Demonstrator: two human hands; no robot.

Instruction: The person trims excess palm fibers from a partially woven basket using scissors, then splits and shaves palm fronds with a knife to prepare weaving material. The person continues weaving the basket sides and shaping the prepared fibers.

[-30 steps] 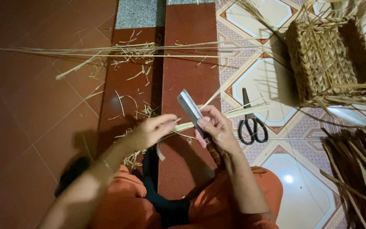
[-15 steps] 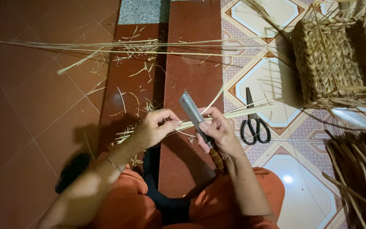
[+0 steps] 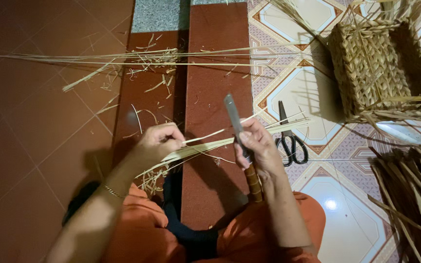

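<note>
Right hand [image 3: 259, 146]: grip wrapped tight on a knife [image 3: 237, 134], grey blade pointing up and away, wooden handle sticking out below the wrist toward the lap; the middle of the knife is hidden by the fingers. Left hand [image 3: 157, 142]: grip pinching a bundle of thin straw strips [image 3: 210, 145] at its near end; fingertips curl under, so the exact contact is not visible. The bundle runs right, crossing the blade under the right thumb and fanning out just beyond. Whether the edge bites into the strips cannot be told. Black-handled scissors [image 3: 291, 141] lie on the patterned floor tiles just right of the right hand. Loose straw scraps [image 3: 142, 63] lie scattered on the red tiles farther away. A woven basket [image 3: 371, 73], unfinished, sits upper right, partly cut off. Dark dried leaves [image 3: 415, 195] are cropped by the right edge.
</note>
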